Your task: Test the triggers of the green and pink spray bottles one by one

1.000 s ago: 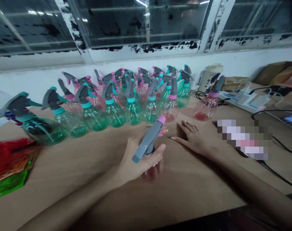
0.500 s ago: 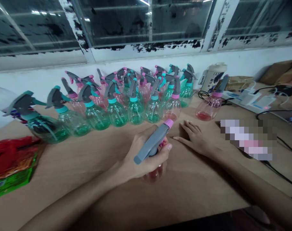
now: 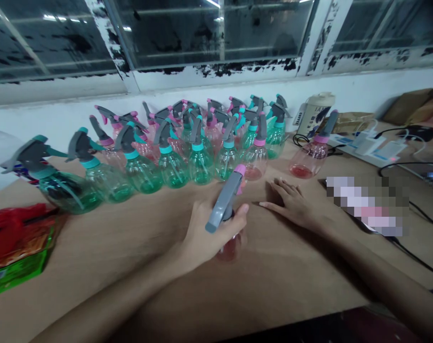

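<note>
My left hand [image 3: 211, 233] is closed around the neck of a pink spray bottle [image 3: 230, 250] near the middle of the table. Its grey trigger head has a pink nozzle that points away from me, and some of the bottle is hidden behind my fingers. My right hand [image 3: 291, 202] lies flat on the tabletop with its fingers spread, holding nothing. Just beyond the hands stands another pink spray bottle [image 3: 255, 159], at the right end of a front row of green spray bottles [image 3: 173, 169]. A separate pink spray bottle [image 3: 308, 159] stands beyond my right hand.
More pink and green spray bottles crowd behind the front row, against the wall. A red and green packet [image 3: 21, 252] lies at the left. To the right are a pixelated flat object [image 3: 368, 205], a power strip [image 3: 369, 147] with cables and a coffee cup [image 3: 318, 114].
The held spray bottle has turned in my left hand, its nozzle swinging left to point more straight away from me, and has shifted slightly away. My right hand stays nearly still.
</note>
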Tool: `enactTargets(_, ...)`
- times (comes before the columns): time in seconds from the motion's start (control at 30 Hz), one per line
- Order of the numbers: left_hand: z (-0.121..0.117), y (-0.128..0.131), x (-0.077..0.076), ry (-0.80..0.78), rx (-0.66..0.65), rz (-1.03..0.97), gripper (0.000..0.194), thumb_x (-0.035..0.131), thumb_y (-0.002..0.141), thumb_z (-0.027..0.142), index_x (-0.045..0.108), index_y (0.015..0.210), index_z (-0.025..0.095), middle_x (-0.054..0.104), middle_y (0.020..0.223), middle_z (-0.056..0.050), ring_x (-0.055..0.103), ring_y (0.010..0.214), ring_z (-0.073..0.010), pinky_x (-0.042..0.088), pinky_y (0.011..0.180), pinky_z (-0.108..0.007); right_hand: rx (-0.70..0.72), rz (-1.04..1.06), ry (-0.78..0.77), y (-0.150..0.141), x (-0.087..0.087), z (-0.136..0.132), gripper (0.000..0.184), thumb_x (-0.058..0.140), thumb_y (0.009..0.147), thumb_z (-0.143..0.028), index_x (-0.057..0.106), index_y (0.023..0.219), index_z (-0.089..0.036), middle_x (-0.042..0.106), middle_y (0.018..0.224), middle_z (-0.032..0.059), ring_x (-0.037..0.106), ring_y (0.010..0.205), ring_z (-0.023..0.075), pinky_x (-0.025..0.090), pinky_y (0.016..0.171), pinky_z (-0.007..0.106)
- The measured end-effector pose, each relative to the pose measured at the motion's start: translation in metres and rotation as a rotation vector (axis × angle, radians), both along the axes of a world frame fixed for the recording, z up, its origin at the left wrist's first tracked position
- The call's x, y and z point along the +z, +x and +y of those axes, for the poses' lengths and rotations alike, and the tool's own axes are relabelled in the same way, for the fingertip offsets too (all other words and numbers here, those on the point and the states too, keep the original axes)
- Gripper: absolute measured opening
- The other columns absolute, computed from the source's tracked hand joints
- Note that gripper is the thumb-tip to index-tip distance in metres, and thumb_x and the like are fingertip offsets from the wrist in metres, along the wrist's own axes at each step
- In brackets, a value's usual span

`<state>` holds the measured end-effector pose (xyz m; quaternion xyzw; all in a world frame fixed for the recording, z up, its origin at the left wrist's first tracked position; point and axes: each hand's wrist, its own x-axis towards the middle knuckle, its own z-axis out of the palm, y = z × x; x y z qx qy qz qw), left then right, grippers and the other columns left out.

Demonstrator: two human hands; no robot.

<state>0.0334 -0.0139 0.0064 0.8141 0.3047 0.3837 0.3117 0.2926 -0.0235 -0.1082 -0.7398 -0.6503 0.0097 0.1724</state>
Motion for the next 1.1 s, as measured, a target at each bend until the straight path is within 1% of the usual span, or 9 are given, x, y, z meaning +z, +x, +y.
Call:
enactTargets(0.23,-0.001,0.000,0.004,-0.088,-0.052,0.022,0.023,0.057,0.079,0.029,0.066,0.098,0.021,0.041,0.043,0.007,0.053,0.052,-0.0134,0.045,0.050,-0.024,0.073,-0.017,-0.008,-0.004,-0.001,-0.002,0.096,0.033,0.073,-0.079,0.034,0.140,-0.009,0.027,0.148,0.0206,0.019,0.138,0.0341,0.020,0.109,0.053)
enactTargets(0.4,0.002,0.000,0.007,-0.068,-0.065,0.000,0.028,0.059,0.076,0.025,0.063,0.103,0.021,0.051,0.051,0.006,0.057,0.059,-0.0148,0.050,0.060,-0.028,0.108,-0.017,0.000,-0.009,0.001,-0.006,0.094,0.032,0.075,-0.078,0.034,0.140,-0.010,0.027,0.148,0.0194,0.018,0.138,0.0328,0.019,0.110,0.051)
enactTargets(0.53,0.001,0.000,0.012,-0.037,-0.068,-0.019,0.014,0.059,0.075,0.022,0.062,0.089,0.020,0.056,0.055,0.003,0.063,0.072,-0.0177,0.052,0.070,-0.030,0.145,-0.009,0.018,-0.014,0.001,-0.007,0.092,0.033,0.075,-0.077,0.034,0.141,-0.011,0.027,0.148,0.0189,0.017,0.139,0.0321,0.018,0.111,0.052)
enactTargets(0.67,-0.001,-0.001,0.016,0.014,-0.083,0.005,0.005,0.057,0.075,0.022,0.056,0.072,0.018,0.058,0.062,0.001,0.059,0.063,-0.0144,0.050,0.063,-0.028,0.224,-0.005,0.025,-0.018,-0.001,-0.010,0.086,0.038,0.078,-0.072,0.030,0.143,-0.016,0.023,0.150,0.0155,0.015,0.139,0.0308,0.018,0.111,0.053)
enactTargets(0.77,0.001,-0.002,0.015,0.024,-0.088,0.005,0.007,0.056,0.076,0.024,0.059,0.077,0.018,0.062,0.075,-0.002,0.057,0.060,-0.0128,0.049,0.060,-0.027,0.285,0.016,0.023,-0.021,0.005,-0.014,0.083,0.044,0.078,-0.069,0.031,0.142,-0.018,0.022,0.151,0.0135,0.014,0.139,0.0302,0.019,0.110,0.053)
enactTargets(0.83,0.004,-0.002,0.012,-0.012,-0.067,0.010,0.017,0.056,0.078,0.028,0.061,0.091,0.020,0.062,0.074,0.000,0.052,0.051,-0.0113,0.047,0.052,-0.026,0.314,0.052,0.031,-0.024,0.014,-0.017,0.079,0.047,0.078,-0.067,0.035,0.140,-0.020,0.026,0.150,0.0114,0.019,0.138,0.0299,0.021,0.110,0.053)
enactTargets(0.9,0.005,-0.002,0.009,-0.033,-0.063,0.017,0.025,0.056,0.078,0.030,0.061,0.101,0.021,0.060,0.067,0.002,0.048,0.046,-0.0109,0.044,0.047,-0.026,0.334,0.141,0.045,-0.028,0.025,-0.020,0.069,0.048,0.080,-0.063,0.040,0.138,-0.025,0.035,0.146,0.0068,0.031,0.135,0.0282,0.027,0.109,0.051)
enactTargets(1.0,0.004,-0.002,0.006,-0.053,-0.107,0.017,0.030,0.059,0.078,0.029,0.059,0.108,0.022,0.060,0.064,0.002,0.050,0.047,-0.0115,0.047,0.051,-0.026,0.342,0.332,0.070,-0.033,0.039,-0.022,0.053,0.047,0.084,-0.055,0.047,0.131,-0.030,0.052,0.135,0.0013,0.049,0.122,0.0247,0.039,0.104,0.047)
enactTargets(1.1,0.001,-0.003,0.006,-0.094,-0.133,0.026,0.032,0.056,0.081,0.029,0.057,0.112,0.020,0.059,0.057,0.004,0.051,0.044,-0.0108,0.049,0.052,-0.026,0.309,0.425,0.104,-0.035,0.045,-0.023,0.048,0.050,0.084,-0.052,0.053,0.126,-0.029,0.058,0.129,0.0000,0.054,0.118,0.0227,0.042,0.102,0.043)
